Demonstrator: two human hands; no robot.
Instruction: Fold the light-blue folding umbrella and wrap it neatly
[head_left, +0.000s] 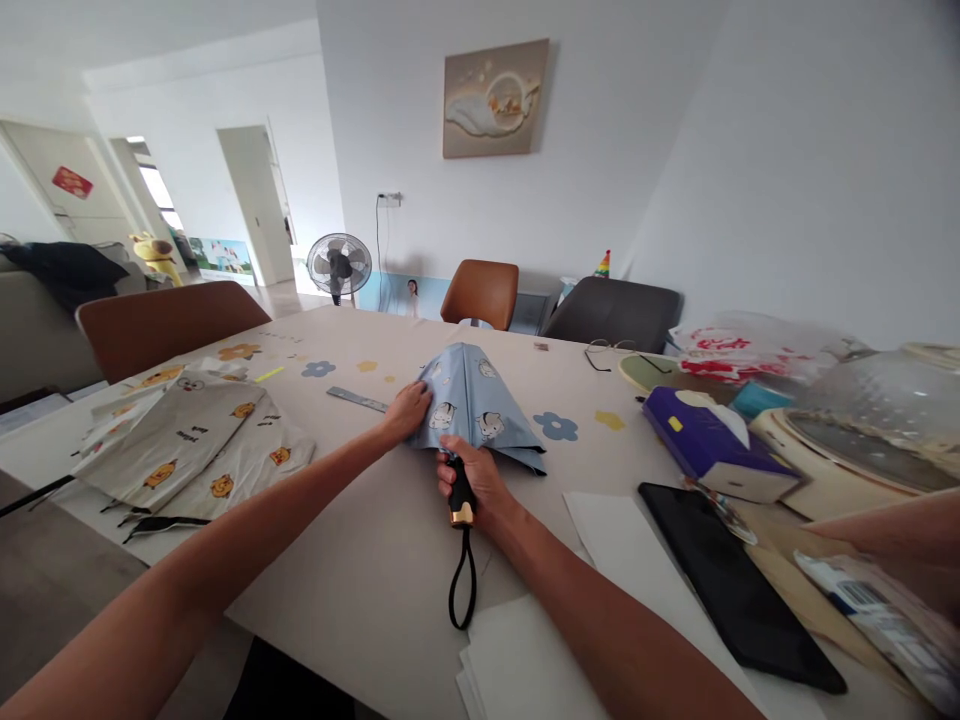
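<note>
A light blue folding umbrella (469,400) with white cartoon animals lies over the table in front of me, its canopy loose and partly folded. My right hand (476,478) is wrapped round its black handle (460,490), which has a gold-coloured band and a black wrist loop (463,590) hanging toward me. At the canopy's left edge, my left hand (409,408) grips the fabric; some of its fingertips are hidden. A flat grey-blue strip (356,398) sticks out to the left of that hand. Farther left rests a cream umbrella (202,440) with orange-brown cartoon figures, half open.
On the right are white papers (525,660), a black tablet (739,580), a purple tissue box (712,440), a clear-domed appliance (877,420) and eyeglasses (622,350). Another person's arm (900,535) reaches in at the right edge. Chairs (480,292) stand beyond the table (337,590).
</note>
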